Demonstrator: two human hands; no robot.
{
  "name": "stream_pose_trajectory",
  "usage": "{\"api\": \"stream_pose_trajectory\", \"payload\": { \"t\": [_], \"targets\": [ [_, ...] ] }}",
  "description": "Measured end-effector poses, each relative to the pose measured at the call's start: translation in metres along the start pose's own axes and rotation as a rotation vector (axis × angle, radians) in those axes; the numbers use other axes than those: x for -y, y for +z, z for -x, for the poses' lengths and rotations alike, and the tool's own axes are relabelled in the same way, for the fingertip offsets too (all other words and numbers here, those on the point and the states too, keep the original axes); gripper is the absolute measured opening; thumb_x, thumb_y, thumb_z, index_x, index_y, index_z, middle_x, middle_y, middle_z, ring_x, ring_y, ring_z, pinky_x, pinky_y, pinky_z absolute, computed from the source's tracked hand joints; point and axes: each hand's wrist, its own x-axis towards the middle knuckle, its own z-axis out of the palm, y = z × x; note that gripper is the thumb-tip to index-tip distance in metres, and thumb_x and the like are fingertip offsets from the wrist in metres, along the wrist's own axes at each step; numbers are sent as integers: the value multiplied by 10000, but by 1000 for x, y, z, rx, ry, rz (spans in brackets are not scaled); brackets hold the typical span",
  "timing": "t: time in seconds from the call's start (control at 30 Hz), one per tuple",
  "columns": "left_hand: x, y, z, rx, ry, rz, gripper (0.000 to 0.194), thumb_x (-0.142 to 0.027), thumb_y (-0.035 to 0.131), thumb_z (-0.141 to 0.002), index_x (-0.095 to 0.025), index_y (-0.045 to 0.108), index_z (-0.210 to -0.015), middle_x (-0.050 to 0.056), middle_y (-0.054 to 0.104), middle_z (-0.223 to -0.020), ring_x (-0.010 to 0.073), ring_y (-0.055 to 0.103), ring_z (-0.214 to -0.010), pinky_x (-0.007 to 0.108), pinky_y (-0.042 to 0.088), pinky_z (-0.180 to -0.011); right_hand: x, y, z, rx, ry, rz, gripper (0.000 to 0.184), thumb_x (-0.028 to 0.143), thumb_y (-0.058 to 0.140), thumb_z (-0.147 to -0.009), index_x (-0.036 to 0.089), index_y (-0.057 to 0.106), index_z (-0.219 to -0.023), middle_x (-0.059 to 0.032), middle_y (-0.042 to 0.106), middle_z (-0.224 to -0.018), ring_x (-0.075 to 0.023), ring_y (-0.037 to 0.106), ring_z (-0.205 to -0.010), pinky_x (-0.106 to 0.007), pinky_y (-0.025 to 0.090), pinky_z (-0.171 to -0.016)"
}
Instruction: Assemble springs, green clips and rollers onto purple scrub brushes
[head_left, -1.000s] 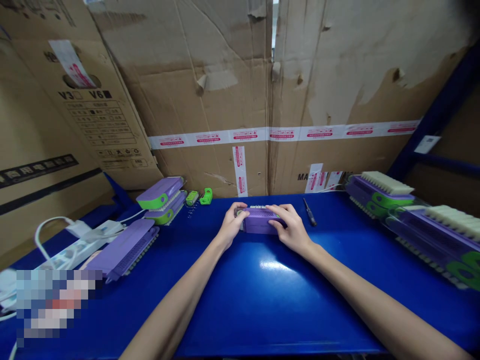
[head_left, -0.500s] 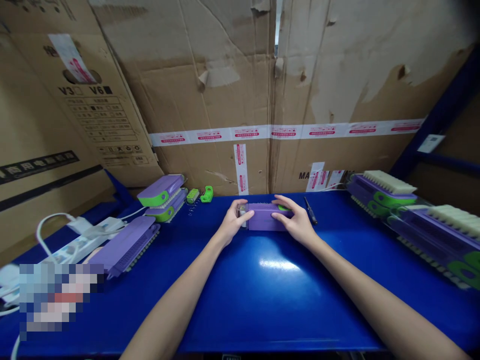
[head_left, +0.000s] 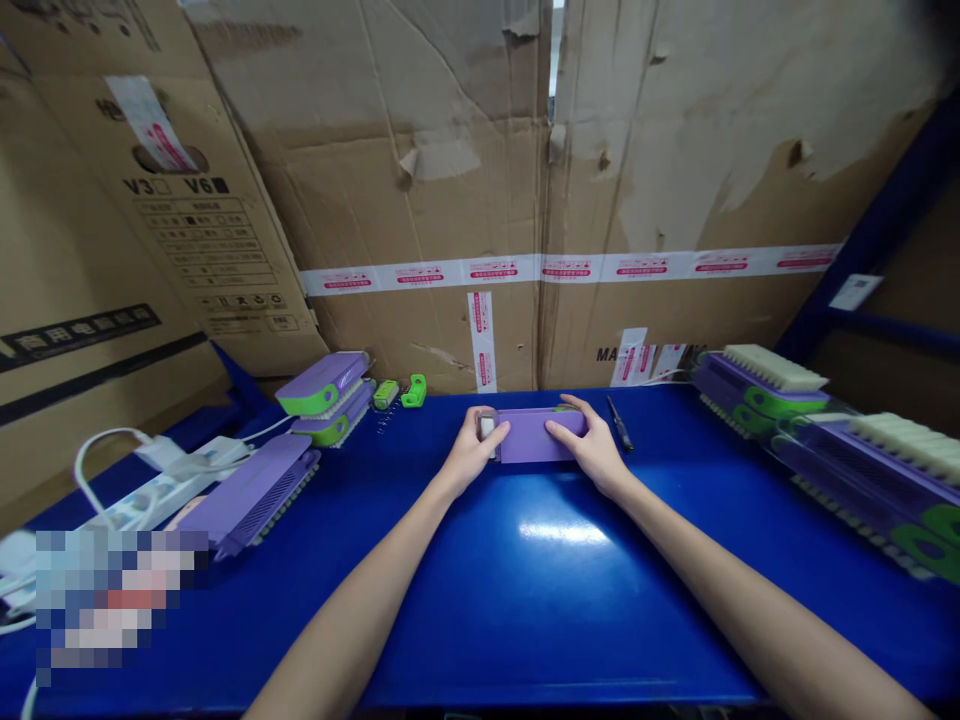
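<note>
Between my two hands is a purple oblong plastic casing (head_left: 529, 437), its long flat side toward me, just above or on the blue table. My left hand (head_left: 474, 445) grips its left end, where a clear part with something white inside shows; the thumb lies on the front face. My right hand (head_left: 596, 442) holds the right end, thumb on the face and fingers over the top. A bit of green shows at the top right edge. The casing's far side is hidden. A dark pen-like tool (head_left: 620, 424) lies just right of my right hand.
At the left are stacked purple-and-green units (head_left: 324, 385), a longer purple unit (head_left: 255, 490) and a white power strip (head_left: 142, 500) with cables. A small green piece (head_left: 413, 391) lies near the back. More units with cream bristle-like blocks (head_left: 776, 367) stand right. Cardboard (head_left: 420, 330) walls the back.
The purple casing has tilted slightly, so more of its flat face shows and less of its top edge. Both hands keep their hold, the right fingers shifting a little.
</note>
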Motion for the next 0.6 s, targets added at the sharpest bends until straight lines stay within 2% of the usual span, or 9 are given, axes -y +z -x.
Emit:
{"api": "stream_pose_trajectory", "payload": {
  "t": [0.27,0.47,0.6],
  "targets": [
    [-1,6,2,-47,-30,78,464,-475,622,-730,-203,430,-1053,28,516,-973,147,526,-867,245,441,-705,6,5,4,-105,-19,-21,524,482,675,-670,178,580,-1087,-91,641,-1028,-269,596,-920,-434,463,-850],
    [-5,6,3,-80,-65,159,457,-457,664,-696,-206,464,-1023,22,522,-939,140,532,-826,224,434,-669,5,8,7,-128,16,-92,489,484,676,-673,194,596,-1059,-71,639,-993,-243,594,-870,-387,481,-794],
    [-8,5,4,-94,-62,137,474,-460,695,-668,-206,477,-1002,8,527,-892,129,539,-776,214,429,-626,4,11,9,-118,3,-96,497,501,667,-675,191,597,-1058,-77,640,-1008,-247,593,-882,-389,482,-788]
  ]
}}
